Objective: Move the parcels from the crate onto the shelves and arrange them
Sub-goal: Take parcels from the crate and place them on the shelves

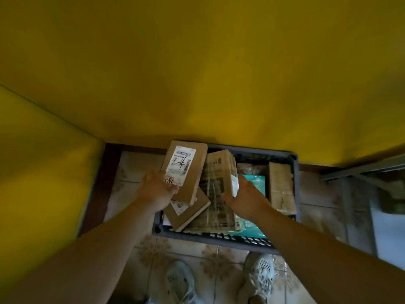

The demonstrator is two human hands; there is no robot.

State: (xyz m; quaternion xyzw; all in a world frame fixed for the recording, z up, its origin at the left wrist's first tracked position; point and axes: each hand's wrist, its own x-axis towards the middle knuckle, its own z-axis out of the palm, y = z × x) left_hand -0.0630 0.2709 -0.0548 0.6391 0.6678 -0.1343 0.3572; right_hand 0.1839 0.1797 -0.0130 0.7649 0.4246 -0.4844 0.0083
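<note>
Head view: a person is lifting parcels out of the crate (219,239). The left hand (156,187) is gripping a labelled box (188,172) over the pile. The right hand (247,195), well apart from it, is clasping a taped carton (217,185) standing in the crate. The next move is probably carrying both to the shelf frame (359,170) right of the hands, which is mostly cut off. Fingertips and lower parcels are hidden.

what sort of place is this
Probably a small parcel storeroom or pickup point: a grey crate of cardboard parcels on the tiled floor, a labelled parcel in the left hand, a metal shelf frame at the right.
</note>
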